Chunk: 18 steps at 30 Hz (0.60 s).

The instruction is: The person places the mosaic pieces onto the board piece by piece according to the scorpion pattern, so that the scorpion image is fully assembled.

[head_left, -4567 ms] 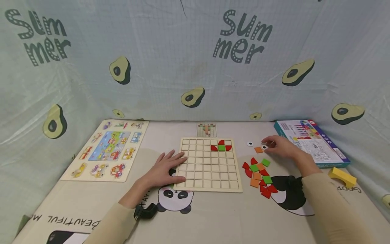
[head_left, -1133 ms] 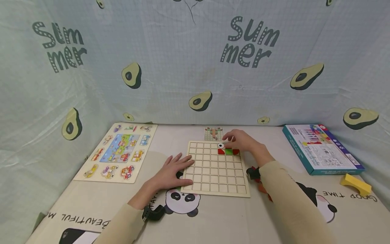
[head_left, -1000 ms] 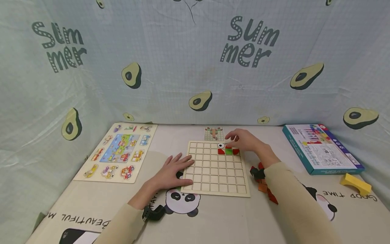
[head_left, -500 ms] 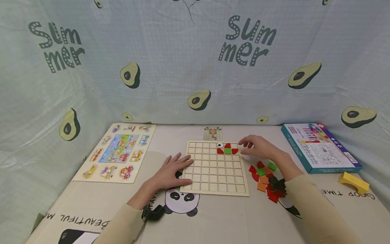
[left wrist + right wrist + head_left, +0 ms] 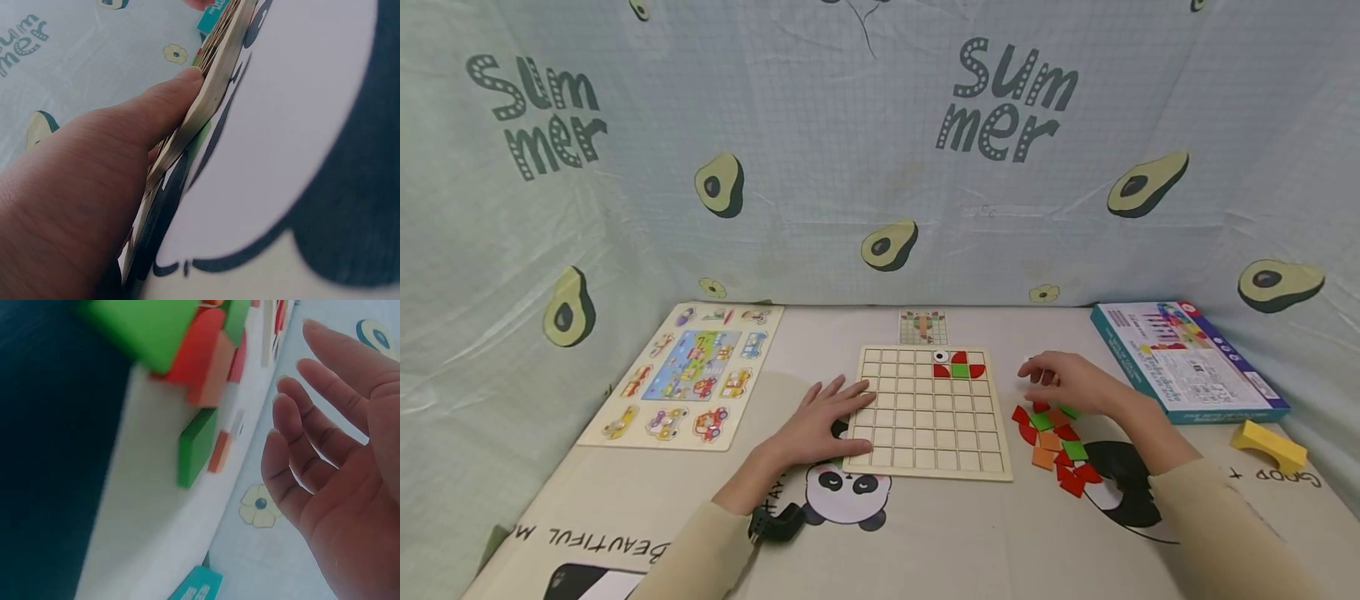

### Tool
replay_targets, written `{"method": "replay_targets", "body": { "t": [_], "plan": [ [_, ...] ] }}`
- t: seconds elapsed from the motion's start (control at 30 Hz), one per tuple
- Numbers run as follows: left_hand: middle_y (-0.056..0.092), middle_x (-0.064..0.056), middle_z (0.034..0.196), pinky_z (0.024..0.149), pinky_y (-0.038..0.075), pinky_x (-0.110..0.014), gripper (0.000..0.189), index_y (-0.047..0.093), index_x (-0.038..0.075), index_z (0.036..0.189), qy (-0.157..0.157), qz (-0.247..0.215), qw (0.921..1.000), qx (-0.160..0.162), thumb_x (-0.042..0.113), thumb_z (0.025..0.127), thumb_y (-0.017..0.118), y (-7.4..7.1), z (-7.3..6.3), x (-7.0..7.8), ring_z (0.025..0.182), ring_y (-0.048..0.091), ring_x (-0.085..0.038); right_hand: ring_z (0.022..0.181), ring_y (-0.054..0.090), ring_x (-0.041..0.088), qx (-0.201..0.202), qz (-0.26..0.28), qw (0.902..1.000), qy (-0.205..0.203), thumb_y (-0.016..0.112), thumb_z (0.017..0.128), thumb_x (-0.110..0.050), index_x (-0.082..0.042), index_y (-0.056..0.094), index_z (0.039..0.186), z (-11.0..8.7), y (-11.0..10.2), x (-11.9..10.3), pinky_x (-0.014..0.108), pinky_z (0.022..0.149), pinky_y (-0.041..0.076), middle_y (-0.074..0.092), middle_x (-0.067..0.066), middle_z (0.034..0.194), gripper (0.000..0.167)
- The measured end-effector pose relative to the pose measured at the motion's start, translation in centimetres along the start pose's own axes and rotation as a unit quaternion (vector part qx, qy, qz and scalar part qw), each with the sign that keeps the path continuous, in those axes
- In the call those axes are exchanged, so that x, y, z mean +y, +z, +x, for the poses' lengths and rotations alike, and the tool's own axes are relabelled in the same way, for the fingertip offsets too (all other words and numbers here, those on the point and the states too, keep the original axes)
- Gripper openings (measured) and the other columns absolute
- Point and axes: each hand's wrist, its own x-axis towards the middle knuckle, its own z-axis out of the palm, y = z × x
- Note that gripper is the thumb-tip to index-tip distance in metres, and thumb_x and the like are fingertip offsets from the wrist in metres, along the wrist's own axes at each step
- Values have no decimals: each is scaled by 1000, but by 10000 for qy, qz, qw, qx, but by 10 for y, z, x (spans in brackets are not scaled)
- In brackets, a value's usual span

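Note:
My left hand [image 5: 816, 421] rests on the left edge of a wooden grid board [image 5: 906, 442], fingers spread, the thumb [image 5: 169, 103] along its rim in the left wrist view. In the board's upper right cells lie a white eye piece [image 5: 942, 357], a green square [image 5: 960, 371] and several red quarter-circle pieces [image 5: 977, 371]. My right hand [image 5: 1075, 383] hovers right of the board, over the far end of a pile of loose tiles [image 5: 1048, 442]. Its fingers are loosely bent and hold nothing. A green tile [image 5: 198, 447] and an orange tile [image 5: 219, 452] lie beneath it in the right wrist view.
A small pattern card [image 5: 922, 327] lies behind the board. To the left is a vehicle picture puzzle [image 5: 745, 417]. A teal-edged box [image 5: 1191, 362] and a yellow arch block [image 5: 1270, 447] stand at the right. Printed fabric hangs behind the table.
An eye piece, earlier beside the loose tiles, now sits on the board. My right hand has drawn back from the board to the right, over the tiles. The left hand keeps its place.

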Motion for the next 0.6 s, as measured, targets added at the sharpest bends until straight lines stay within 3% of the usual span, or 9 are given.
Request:
{"method": "replay_targets", "body": {
  "t": [0.33,0.6],
  "plan": [
    [34,-6,162,118,3,-61,77,47,15,153,-36,6,10000,-28,53,90,70,-1,-1,0,152,13,-39,92,56,21,-251,-209,9995,-2,80,88,-21,-7,67,108,-24,-4,10,33,77,54,61,-2,95,27],
    [33,-5,162,118,3,-61,78,46,16,154,-18,22,10000,-57,54,89,70,-2,-1,0,152,13,-39,96,59,22,-420,-272,9987,-59,79,86,-13,-8,69,107,-37,-5,20,27,75,55,64,0,103,23]
  ]
}}
